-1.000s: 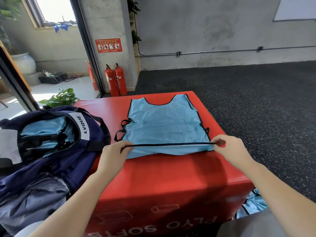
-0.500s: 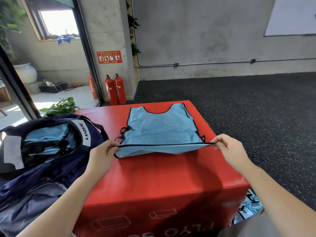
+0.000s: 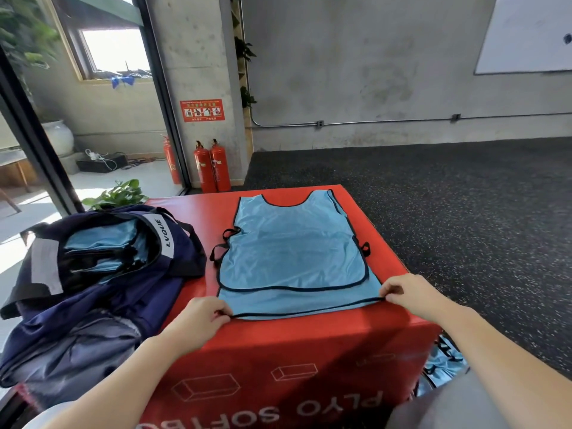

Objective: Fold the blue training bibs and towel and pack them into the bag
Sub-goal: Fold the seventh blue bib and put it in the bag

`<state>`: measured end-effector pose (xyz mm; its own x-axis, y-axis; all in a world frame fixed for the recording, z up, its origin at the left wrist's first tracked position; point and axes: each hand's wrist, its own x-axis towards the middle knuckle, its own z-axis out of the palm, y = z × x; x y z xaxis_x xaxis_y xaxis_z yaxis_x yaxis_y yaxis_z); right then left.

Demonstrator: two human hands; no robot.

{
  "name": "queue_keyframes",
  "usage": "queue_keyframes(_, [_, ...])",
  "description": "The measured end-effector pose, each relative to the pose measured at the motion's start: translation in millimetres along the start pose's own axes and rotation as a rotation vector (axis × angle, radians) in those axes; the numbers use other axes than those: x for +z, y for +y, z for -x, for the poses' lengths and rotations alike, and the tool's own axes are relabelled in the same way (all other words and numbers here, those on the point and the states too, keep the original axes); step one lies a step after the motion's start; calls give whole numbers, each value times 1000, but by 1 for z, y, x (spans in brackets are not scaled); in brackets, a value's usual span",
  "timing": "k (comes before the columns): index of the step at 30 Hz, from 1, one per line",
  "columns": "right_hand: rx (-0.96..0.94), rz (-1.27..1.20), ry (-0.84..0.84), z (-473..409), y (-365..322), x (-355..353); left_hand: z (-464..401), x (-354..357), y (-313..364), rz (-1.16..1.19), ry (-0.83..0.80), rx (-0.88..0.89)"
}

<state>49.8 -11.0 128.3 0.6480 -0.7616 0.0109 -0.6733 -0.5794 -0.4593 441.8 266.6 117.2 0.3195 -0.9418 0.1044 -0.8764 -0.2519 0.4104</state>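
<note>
The bib is thin, slick cloth with a faint sheen, edged in dark matt binding. Under it the red box wears smooth vinyl – slightly glossy. At nine o'clock the navy bag is soft woven fabric, its lower panel shinier. Toward two o'clock the floor looks rough, speckled rubber – the wall beyond, bare matt concrete.

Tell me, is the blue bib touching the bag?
Apart. The head view shows bare red box top between the bib and the navy bag.
</note>
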Motion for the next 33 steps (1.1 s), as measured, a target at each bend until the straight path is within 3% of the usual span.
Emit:
queue_keyframes(3, [-5,48,-67,4,-4,1,7,0,-1,-40,-41,0])
queue_keyframes(10, [-11,-31,14,-8,-37,6,-6,-1,4,22,79,-44])
queue_keyframes(16, [-132,-93,-43,-45,-76,33,-49,11,21,107,72,11])
queue_keyframes(26, [-313,149,-190,-98,-94,68,-101,39,44,12,-42,180])
queue_keyframes(33, [-303,221,-185,-103,-99,64,-117,46,54,-11,19,210])
